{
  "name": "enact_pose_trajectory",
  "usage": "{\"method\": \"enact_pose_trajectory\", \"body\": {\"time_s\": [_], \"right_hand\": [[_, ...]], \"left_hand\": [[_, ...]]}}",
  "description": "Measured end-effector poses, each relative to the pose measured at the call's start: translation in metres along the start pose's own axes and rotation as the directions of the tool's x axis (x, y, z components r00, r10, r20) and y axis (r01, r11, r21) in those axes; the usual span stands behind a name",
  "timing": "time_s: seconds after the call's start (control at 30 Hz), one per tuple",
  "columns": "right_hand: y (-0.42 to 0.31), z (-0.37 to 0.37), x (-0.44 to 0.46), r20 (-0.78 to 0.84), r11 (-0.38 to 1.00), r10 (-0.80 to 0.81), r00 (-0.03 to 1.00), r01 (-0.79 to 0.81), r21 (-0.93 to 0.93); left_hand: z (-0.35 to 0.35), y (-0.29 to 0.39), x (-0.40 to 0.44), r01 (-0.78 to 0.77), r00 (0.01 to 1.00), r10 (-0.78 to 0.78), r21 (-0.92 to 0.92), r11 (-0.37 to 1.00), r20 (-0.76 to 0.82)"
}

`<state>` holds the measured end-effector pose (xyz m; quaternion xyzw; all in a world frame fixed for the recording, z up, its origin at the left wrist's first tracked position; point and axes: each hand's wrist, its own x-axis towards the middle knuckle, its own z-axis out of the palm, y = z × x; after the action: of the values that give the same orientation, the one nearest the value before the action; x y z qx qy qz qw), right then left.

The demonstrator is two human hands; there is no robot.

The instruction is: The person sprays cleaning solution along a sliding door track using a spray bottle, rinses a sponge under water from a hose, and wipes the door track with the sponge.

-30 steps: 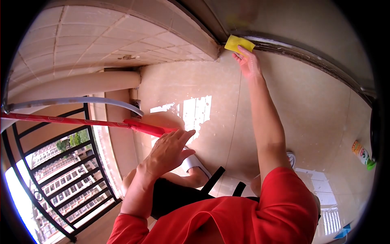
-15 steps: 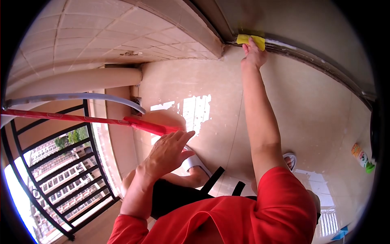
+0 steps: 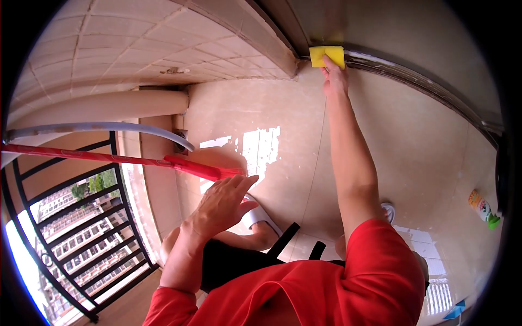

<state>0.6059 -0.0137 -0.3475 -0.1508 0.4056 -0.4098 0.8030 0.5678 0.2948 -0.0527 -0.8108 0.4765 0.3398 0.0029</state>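
Note:
At the far end of my outstretched right arm, my right hand (image 3: 336, 79) grips a yellow sponge (image 3: 327, 56). The sponge lies at the left end of the dark door track (image 3: 402, 68), near the wall corner, with my thumb on its face. My left hand (image 3: 224, 202) is held over my knee, fingers stretched out and thumb apart, holding nothing. Just beyond its fingers is the head of a red broom-like tool (image 3: 193, 167), whose long handle runs to the left. Whether the hand touches it I cannot tell.
A grey hose (image 3: 103, 129) and a thick pipe (image 3: 136, 103) run along the left. Below them stands a black railing (image 3: 81, 233). A spray bottle with a green top (image 3: 481, 206) lies on the tiled floor (image 3: 283, 179) at right. A tiled wall (image 3: 136, 38) rises at upper left.
My right hand has moved a little left along the track with the sponge, which now shows more of its flat face. My left hand has stayed in place.

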Motion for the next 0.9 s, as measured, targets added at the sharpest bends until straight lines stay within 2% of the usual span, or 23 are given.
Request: {"method": "enact_pose_trajectory", "body": {"time_s": [0.1, 0.2, 0.3, 0.4, 0.5, 0.63, 0.77, 0.87, 0.9], "right_hand": [[0.002, 0.003, 0.011, -0.238, 0.973, -0.044, 0.97, -0.012, -0.229], [-0.01, 0.016, -0.001, -0.448, 0.938, 0.068, 0.892, -0.21, -0.276], [-0.003, 0.018, 0.003, -0.362, 0.961, 0.2, 0.91, -0.254, -0.107], [0.007, 0.023, 0.003, -0.129, 0.978, 0.178, 0.976, -0.19, -0.084], [0.011, 0.034, 0.004, -0.168, 0.969, 0.205, 0.964, -0.224, -0.106], [0.004, 0.026, 0.013, -0.111, 0.93, 0.261, 0.959, -0.28, -0.236], [-0.014, 0.013, 0.019, -0.23, 0.993, 0.085, 0.969, -0.1, -0.056], [-0.026, 0.01, 0.013, -0.306, 0.997, -0.041, 0.951, 0.019, -0.073], [-0.02, 0.016, 0.011, -0.273, 0.996, -0.006, 0.962, -0.019, -0.089]], "left_hand": [[0.0, -0.001, 0.001, -0.009, 1.0, 0.009, 0.003, 1.0, -0.008], [0.0, 0.002, 0.002, -0.008, 1.0, 0.008, 0.003, 1.0, -0.005], [0.0, 0.002, 0.003, -0.001, 1.0, 0.001, 0.012, 1.0, 0.005], [0.001, 0.0, 0.002, -0.012, 1.0, 0.012, 0.011, 1.0, -0.005], [-0.003, 0.002, 0.004, 0.089, 0.988, -0.087, -0.013, 0.996, 0.13], [0.0, 0.004, 0.004, 0.077, 0.99, -0.075, -0.012, 0.997, 0.116], [-0.004, 0.004, 0.0, 0.09, 0.991, -0.088, -0.013, 0.996, 0.101], [-0.002, 0.003, -0.003, 0.061, 0.997, -0.06, -0.025, 0.998, 0.047], [0.001, 0.003, -0.003, 0.041, 0.999, -0.041, -0.03, 0.999, 0.025]]}}
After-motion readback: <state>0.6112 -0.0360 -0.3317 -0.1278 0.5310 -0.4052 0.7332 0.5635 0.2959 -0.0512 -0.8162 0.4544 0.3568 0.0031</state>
